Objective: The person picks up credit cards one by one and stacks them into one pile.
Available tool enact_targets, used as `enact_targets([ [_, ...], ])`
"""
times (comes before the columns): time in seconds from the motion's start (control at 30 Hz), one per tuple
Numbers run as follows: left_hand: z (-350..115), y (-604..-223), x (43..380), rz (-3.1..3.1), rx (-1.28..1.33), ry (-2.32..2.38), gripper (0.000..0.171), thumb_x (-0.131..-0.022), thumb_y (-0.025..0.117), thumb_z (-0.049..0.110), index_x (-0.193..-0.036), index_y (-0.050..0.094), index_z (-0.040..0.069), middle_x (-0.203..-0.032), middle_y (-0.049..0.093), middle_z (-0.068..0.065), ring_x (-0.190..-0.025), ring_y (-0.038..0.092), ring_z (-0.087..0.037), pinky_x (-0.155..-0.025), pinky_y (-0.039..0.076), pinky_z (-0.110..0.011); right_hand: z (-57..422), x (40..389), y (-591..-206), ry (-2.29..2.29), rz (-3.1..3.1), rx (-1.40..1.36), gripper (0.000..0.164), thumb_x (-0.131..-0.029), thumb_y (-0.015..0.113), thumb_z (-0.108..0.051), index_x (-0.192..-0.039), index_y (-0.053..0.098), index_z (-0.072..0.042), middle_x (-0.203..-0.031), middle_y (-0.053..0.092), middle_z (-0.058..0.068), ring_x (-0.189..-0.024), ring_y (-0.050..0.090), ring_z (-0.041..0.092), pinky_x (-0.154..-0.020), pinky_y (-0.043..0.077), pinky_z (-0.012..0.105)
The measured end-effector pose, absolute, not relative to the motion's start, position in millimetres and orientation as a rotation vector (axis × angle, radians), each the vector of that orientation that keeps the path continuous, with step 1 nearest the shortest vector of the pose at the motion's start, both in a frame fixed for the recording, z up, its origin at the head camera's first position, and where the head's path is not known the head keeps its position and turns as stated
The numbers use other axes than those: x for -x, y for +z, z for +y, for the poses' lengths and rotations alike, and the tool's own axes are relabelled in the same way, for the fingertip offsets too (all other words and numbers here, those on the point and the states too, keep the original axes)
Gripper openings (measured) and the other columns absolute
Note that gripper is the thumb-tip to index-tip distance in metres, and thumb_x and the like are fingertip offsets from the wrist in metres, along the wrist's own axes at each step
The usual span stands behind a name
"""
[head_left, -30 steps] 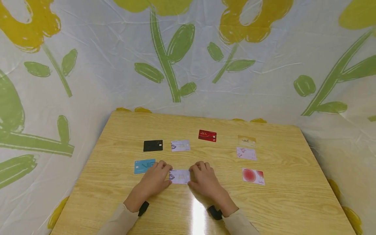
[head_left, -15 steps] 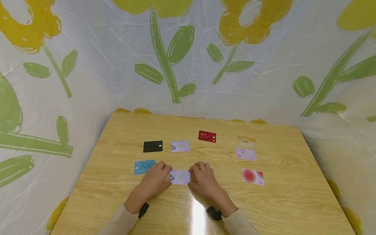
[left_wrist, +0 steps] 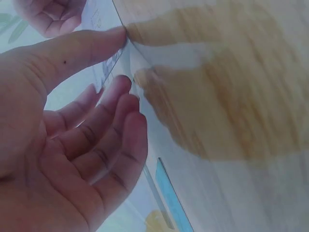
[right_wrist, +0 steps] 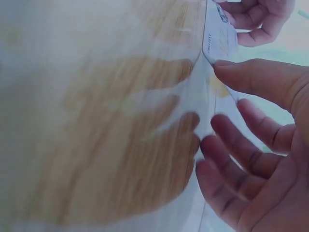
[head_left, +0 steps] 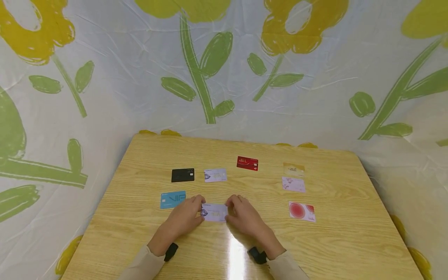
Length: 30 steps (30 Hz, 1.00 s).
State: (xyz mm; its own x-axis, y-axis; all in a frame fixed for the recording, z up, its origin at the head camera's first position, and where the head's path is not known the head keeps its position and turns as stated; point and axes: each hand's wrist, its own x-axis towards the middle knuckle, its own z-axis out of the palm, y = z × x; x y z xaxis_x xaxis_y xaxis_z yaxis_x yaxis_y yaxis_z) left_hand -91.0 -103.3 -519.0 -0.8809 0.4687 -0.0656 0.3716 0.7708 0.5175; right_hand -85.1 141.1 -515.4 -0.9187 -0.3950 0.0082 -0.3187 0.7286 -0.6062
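A pale lilac VIP card [head_left: 214, 212] with a dark picture at its left end is held between my two hands, near the middle of the wooden table. My left hand [head_left: 185, 214] pinches its left edge, thumb at the near corner and index finger at the far one. At the opposite edge my right hand [head_left: 246, 214] grips the same way. In the left wrist view the card [left_wrist: 102, 17] slants up from the thumb tip, close over the table. The right wrist view shows the other fingers bent loosely below the card [right_wrist: 221, 41].
A blue card [head_left: 171, 199] lies just beyond my left hand. Behind it are a black card [head_left: 182, 175] and a similar lilac VIP card [head_left: 215, 175]. A red card [head_left: 247, 163] lies farther back. Gold [head_left: 293, 169], pink-patterned [head_left: 293, 184] and red-circle [head_left: 301, 211] cards lie right.
The fingers of both hands have drawn in slightly, and more of the blue card shows beside my left hand. The held card looks a little larger, as if slightly raised. Other cards stay put.
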Motion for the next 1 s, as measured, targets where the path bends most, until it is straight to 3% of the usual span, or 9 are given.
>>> enact_targets([
  [0.27, -103.2, -516.6, 89.6, 2.681, -0.608, 1.027, 0.028, -0.094, 0.067, 0.002, -0.12, 0.056, 0.006, -0.085, 0.057, 0.005, -0.074, 0.053, -0.011, -0.063, 0.046, -0.025, 140.2, 85.3, -514.7, -1.163, 2.619, 0.522, 0.019, -0.095, 0.068, -0.006, -0.109, 0.056, -0.008, -0.093, 0.066, -0.001, -0.081, 0.06, 0.012, -0.072, 0.051, 0.03],
  [0.77, -98.5, -522.0, 95.6, 2.597, -0.511, 1.236, 0.027, -0.095, 0.065, 0.002, -0.121, 0.058, 0.008, -0.093, 0.061, 0.002, -0.079, 0.059, -0.013, -0.068, 0.052, -0.026, 146.8, 87.5, -522.5, -1.365, 2.59, 0.385, 0.017, -0.094, 0.067, -0.002, -0.106, 0.058, -0.01, -0.085, 0.067, -0.003, -0.069, 0.061, 0.009, -0.062, 0.051, 0.026],
  [1.0, -86.3, -522.4, 106.7, 2.628, -0.539, 1.269, 0.031, -0.093, 0.067, 0.001, -0.123, 0.059, 0.005, -0.094, 0.061, 0.001, -0.08, 0.062, -0.011, -0.067, 0.053, -0.026, 155.0, 92.2, -520.0, -1.486, 2.581, 0.281, 0.017, -0.094, 0.066, 0.0, -0.108, 0.059, -0.008, -0.085, 0.066, 0.002, -0.07, 0.063, 0.014, -0.061, 0.053, 0.028],
])
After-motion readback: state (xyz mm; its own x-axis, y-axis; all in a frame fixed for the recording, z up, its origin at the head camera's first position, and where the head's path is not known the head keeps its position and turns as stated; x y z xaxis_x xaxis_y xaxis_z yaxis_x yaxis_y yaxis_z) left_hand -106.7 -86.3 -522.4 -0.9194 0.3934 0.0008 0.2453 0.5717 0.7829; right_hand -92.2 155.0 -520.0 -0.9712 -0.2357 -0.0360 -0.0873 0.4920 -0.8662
